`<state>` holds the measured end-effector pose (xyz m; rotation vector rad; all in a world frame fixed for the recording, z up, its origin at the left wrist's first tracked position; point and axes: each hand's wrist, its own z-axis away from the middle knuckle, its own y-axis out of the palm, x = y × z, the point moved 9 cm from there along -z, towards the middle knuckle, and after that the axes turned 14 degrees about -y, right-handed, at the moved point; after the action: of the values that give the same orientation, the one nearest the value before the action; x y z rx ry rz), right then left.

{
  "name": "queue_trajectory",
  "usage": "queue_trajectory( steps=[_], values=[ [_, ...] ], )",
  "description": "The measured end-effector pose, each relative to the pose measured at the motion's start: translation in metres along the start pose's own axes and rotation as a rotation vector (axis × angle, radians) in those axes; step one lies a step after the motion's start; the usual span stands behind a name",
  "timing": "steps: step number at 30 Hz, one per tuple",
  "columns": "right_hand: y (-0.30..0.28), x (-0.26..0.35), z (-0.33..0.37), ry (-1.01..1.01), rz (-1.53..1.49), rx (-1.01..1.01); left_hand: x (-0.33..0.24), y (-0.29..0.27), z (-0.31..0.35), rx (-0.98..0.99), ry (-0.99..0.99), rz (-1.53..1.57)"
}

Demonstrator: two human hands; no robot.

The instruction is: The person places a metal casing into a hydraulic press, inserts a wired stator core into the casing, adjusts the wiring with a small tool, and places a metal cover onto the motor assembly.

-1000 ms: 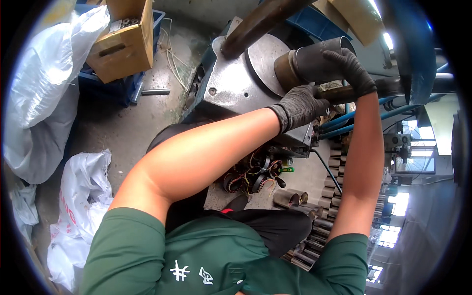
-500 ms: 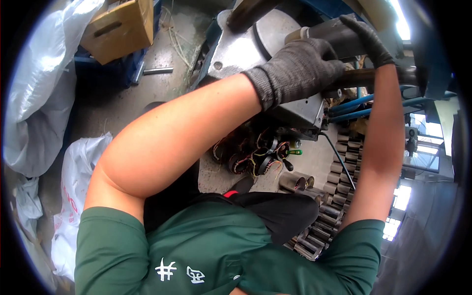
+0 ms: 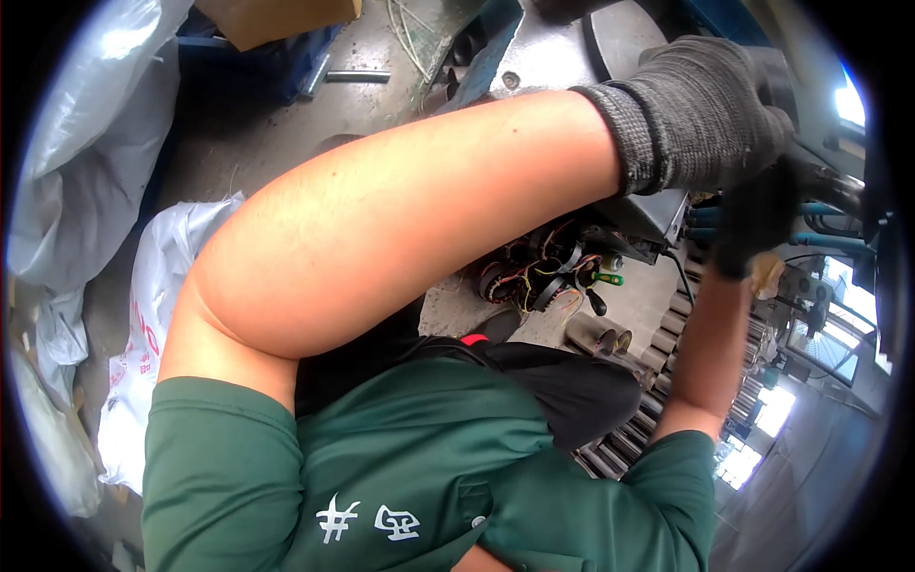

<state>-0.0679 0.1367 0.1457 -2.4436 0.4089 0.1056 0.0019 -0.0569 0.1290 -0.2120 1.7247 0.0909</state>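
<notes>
My left hand [image 3: 710, 119], in a dark grey knitted glove, reaches across to the upper right, at the metal machine [image 3: 548, 57]. Its back faces up and its fingers are mostly hidden. Just beyond it shows part of a dark grey cylinder [image 3: 774, 81]; whether the hand touches it I cannot tell. My right hand [image 3: 760, 219], gloved too, is close below the left one and smeared by motion. Nothing can be made out in its fingers. A round metal disc [image 3: 624, 40] stands on the machine to the left of my left hand.
Below the machine lie several wire-wound rings [image 3: 548, 281] with coloured leads, beside a green-handled tool [image 3: 608, 279]. Metal sleeves [image 3: 593, 334] stand in rows by my right forearm. White plastic bags [image 3: 143, 334], a cardboard box [image 3: 272, 19] and a metal rod [image 3: 357, 76] are on the left.
My right hand has come down from the dark cylinder's upper side to below my left hand. The left hand has moved right, and the view has shifted.
</notes>
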Motion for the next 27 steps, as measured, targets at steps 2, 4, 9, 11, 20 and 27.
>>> queue_trajectory(
  steps=[2, 4, 9, 11, 20, 27],
  values=[
    [0.049, 0.078, 0.057, -0.031, -0.31, 0.317, 0.002, 0.009, -0.003, 0.048, 0.011, 0.075],
    [0.107, 0.156, 0.106, 0.091, -0.752, 0.639, 0.007, 0.004, 0.003, 0.159, -0.092, 0.22],
    [0.223, 0.226, 0.285, 0.337, -0.719, 1.044, 0.007, 0.007, -0.003, 0.084, -0.109, 0.138],
    [0.254, 0.241, 0.31, 0.451, -0.759, 1.194, 0.015, 0.012, -0.012, 0.031, -0.092, 0.065],
    [0.336, 0.249, 0.3, 0.412, -0.531, 1.075, -0.002, -0.014, 0.002, -0.077, 0.137, 0.033],
    [0.321, 0.235, 0.316, 0.381, -0.509, 1.064, 0.023, -0.001, -0.023, -0.076, -0.054, 0.156]
  ],
)
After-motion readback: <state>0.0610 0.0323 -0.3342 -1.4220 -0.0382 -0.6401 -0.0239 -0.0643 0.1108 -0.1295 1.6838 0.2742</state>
